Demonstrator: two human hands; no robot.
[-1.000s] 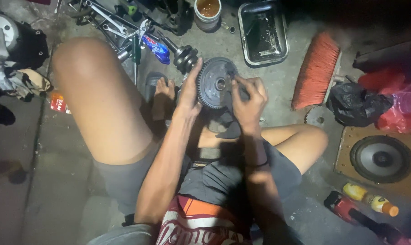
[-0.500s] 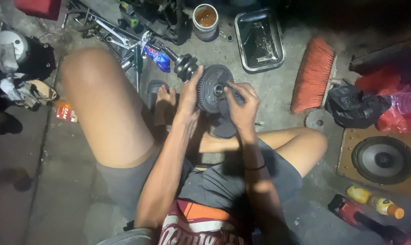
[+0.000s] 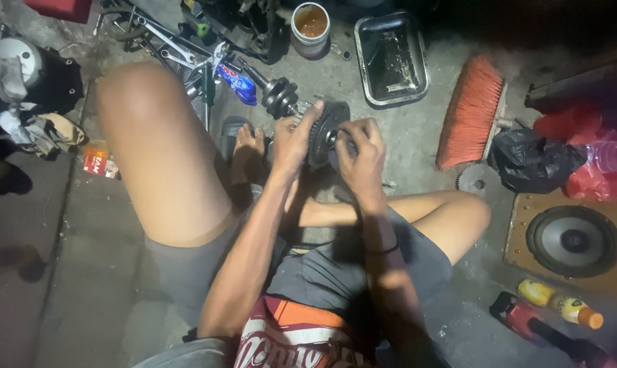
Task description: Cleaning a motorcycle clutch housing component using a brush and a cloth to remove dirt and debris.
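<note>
Fingers [image 3: 307,117] of left hand [image 3: 291,142] wrapped over toothed rim of large dark gear [image 3: 325,131], thumb side pressing from the left. Right hand [image 3: 359,153] cupped against gear's front face, fingertips pinching something small at the hub; too dark to tell what. Gear held upright, on edge, above the concrete floor [image 3: 83,272], between both hands and just in front of a bare foot [image 3: 248,146]. Seated cross-legged, knees wide.

Ribbed black shaft piece [image 3: 280,95] lying just beyond the gear, near a blue wrapper [image 3: 237,80]. Further back: open can of brownish liquid [image 3: 310,27] and greasy rectangular metal tray [image 3: 392,58]. Orange brush [image 3: 469,112] to the right, a second smaller gear [image 3: 473,178] flat on the floor below it, black plastic bag [image 3: 527,160] beside. Loudspeaker [image 3: 573,240] and a yellow bottle [image 3: 557,303] at lower right.

Judging by layout: gear out of the machine and in hand, centre being worked on; shaft and other parts loose on the floor, so assembly apparently not finished.
</note>
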